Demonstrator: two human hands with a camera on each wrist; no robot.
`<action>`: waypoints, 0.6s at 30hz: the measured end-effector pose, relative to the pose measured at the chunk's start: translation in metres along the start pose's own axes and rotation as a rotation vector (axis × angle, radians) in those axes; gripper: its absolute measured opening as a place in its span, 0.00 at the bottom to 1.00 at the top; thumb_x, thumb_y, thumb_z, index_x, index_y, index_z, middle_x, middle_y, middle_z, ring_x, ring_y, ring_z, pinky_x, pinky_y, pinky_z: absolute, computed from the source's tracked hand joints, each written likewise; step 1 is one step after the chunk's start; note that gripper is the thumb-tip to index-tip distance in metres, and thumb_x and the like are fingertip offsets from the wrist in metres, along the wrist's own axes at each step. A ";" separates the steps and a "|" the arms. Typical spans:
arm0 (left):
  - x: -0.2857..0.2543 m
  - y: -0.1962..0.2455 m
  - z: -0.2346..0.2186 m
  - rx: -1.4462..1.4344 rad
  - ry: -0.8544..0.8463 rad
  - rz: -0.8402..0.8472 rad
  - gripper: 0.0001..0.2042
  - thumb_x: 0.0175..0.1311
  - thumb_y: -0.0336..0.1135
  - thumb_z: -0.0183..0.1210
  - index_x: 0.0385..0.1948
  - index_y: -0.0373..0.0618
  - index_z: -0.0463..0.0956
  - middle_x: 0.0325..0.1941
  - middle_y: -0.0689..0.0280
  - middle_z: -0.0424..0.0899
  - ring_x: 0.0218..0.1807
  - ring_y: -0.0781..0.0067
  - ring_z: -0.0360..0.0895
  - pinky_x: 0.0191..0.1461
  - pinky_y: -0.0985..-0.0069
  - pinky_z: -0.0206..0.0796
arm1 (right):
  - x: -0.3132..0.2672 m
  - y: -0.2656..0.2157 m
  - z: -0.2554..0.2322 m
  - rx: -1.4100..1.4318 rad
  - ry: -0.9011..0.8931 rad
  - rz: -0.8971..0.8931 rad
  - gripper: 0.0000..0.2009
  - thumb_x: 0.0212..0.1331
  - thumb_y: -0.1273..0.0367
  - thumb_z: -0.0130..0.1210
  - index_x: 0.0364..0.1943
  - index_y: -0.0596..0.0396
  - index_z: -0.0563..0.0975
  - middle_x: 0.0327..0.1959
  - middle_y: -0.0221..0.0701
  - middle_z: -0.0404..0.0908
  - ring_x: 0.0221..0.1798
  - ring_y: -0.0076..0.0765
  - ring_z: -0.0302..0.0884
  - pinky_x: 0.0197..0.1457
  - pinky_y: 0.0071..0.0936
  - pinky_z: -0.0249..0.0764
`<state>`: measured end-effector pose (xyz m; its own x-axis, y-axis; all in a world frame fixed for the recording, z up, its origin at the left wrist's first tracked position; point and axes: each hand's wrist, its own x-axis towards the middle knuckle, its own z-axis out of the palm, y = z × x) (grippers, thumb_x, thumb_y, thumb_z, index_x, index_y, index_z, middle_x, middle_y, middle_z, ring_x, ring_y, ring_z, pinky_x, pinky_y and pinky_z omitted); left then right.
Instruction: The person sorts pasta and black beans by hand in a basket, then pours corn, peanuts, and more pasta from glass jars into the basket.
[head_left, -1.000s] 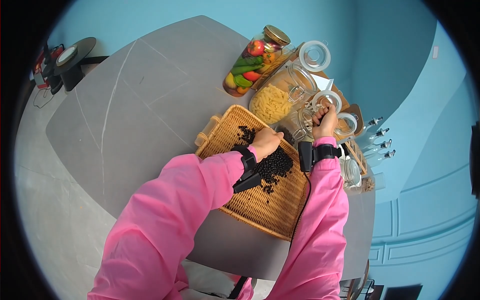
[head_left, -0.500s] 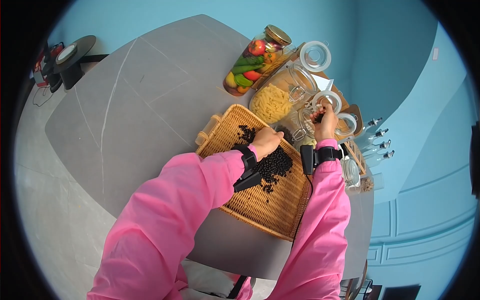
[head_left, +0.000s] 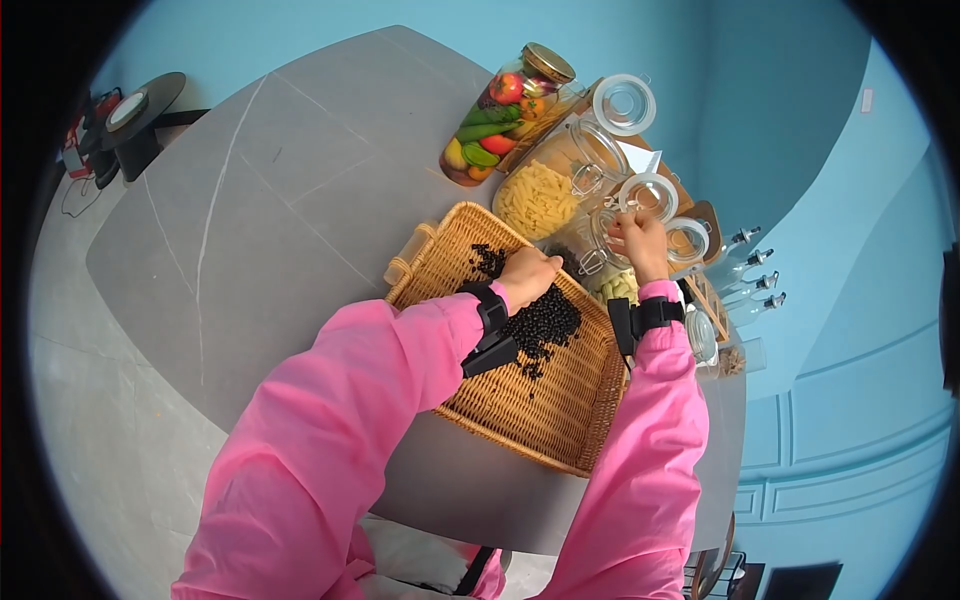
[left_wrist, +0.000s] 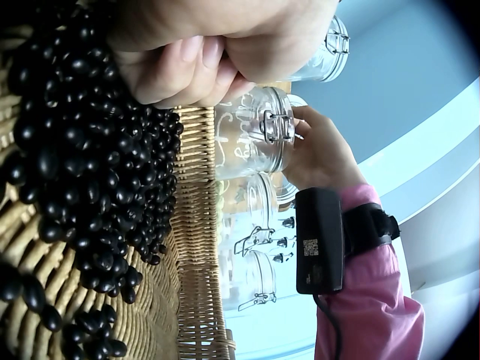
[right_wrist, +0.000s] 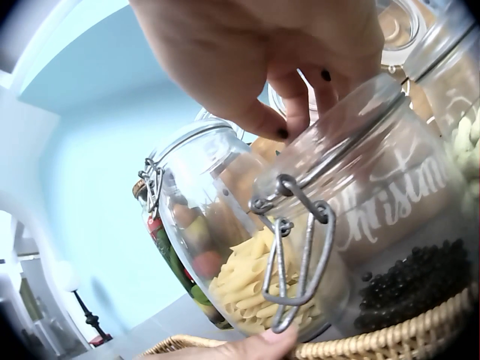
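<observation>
In the head view my left hand (head_left: 530, 277) is at the far rim of the wicker basket (head_left: 480, 425), fingers curled on it beside a heap of black beans (head_left: 545, 322). The right wrist view shows its thumb (right_wrist: 262, 346) along the rim. My right hand (head_left: 643, 243) is over the mouth of a clip-top glass jar (right_wrist: 390, 187), fingers loosely bent downward and parted, two dark spots on them. Black beans (right_wrist: 412, 285) lie low in that jar, which leans beyond the rim. In the left wrist view my right hand (left_wrist: 322, 150) is behind the jar's mouth.
A pasta jar (head_left: 537, 200) and a tall jar of vegetables (head_left: 493, 125) stand beyond the basket. Several stoppered bottles (head_left: 745, 285) and a jar with pale contents (head_left: 617, 287) are at the right. A clear container (head_left: 410, 252) sits by the basket's left end.
My right hand's fingers, curled a second ago and showing something dark half a second ago, are now looser, with no dark handful visible. My left hand stays at the basket rim.
</observation>
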<state>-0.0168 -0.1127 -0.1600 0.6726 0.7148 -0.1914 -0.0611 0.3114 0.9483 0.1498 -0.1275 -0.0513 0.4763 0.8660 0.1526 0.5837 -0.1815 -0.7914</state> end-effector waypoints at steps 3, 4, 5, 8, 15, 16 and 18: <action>0.006 -0.004 -0.001 0.002 0.014 0.003 0.20 0.68 0.43 0.47 0.15 0.44 0.64 0.10 0.72 0.61 0.08 0.78 0.55 0.12 0.74 0.45 | -0.005 -0.001 0.002 -0.218 0.026 -0.043 0.11 0.56 0.68 0.51 0.29 0.65 0.77 0.25 0.36 0.80 0.32 0.29 0.80 0.26 0.26 0.77; 0.009 -0.006 -0.001 0.003 0.030 0.008 0.22 0.66 0.45 0.48 0.13 0.41 0.65 0.08 0.68 0.63 0.08 0.72 0.59 0.13 0.69 0.50 | -0.007 -0.001 0.002 -0.273 0.036 -0.083 0.11 0.56 0.68 0.52 0.30 0.64 0.77 0.25 0.36 0.81 0.32 0.30 0.80 0.28 0.26 0.77; 0.008 -0.005 -0.001 0.004 0.028 0.006 0.22 0.66 0.45 0.48 0.13 0.41 0.65 0.08 0.68 0.63 0.08 0.72 0.59 0.13 0.69 0.50 | -0.008 -0.001 0.002 -0.327 0.046 -0.121 0.10 0.56 0.68 0.53 0.31 0.64 0.78 0.25 0.37 0.81 0.33 0.30 0.81 0.30 0.27 0.77; 0.005 -0.003 -0.001 -0.002 0.016 -0.016 0.22 0.67 0.44 0.48 0.13 0.42 0.64 0.08 0.69 0.63 0.08 0.73 0.58 0.13 0.70 0.49 | -0.013 -0.005 0.002 -0.634 0.194 -0.358 0.09 0.57 0.68 0.53 0.31 0.62 0.78 0.26 0.36 0.81 0.33 0.33 0.81 0.36 0.30 0.75; -0.001 0.006 -0.004 -0.055 -0.041 -0.080 0.18 0.68 0.43 0.46 0.17 0.48 0.63 0.13 0.75 0.59 0.10 0.83 0.50 0.11 0.79 0.41 | -0.088 -0.027 0.011 -0.173 0.254 -0.616 0.11 0.59 0.66 0.54 0.27 0.60 0.76 0.24 0.32 0.76 0.25 0.27 0.70 0.31 0.24 0.66; 0.000 0.007 -0.004 -0.039 -0.048 -0.088 0.17 0.68 0.44 0.46 0.18 0.48 0.63 0.13 0.74 0.59 0.10 0.83 0.51 0.11 0.79 0.41 | -0.104 -0.024 0.012 -0.260 0.193 -0.657 0.09 0.57 0.68 0.56 0.26 0.60 0.75 0.22 0.31 0.74 0.25 0.29 0.69 0.30 0.25 0.66; -0.002 0.012 -0.004 -0.019 -0.055 -0.103 0.17 0.68 0.44 0.46 0.19 0.47 0.64 0.14 0.73 0.61 0.11 0.83 0.52 0.12 0.79 0.42 | -0.126 -0.014 0.013 -0.384 -0.026 -0.783 0.08 0.53 0.68 0.59 0.26 0.59 0.75 0.24 0.33 0.74 0.28 0.37 0.72 0.32 0.29 0.68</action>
<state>-0.0220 -0.1077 -0.1495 0.7153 0.6432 -0.2731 -0.0033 0.3939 0.9191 0.0725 -0.2283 -0.0669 -0.1673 0.8170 0.5518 0.9204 0.3299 -0.2095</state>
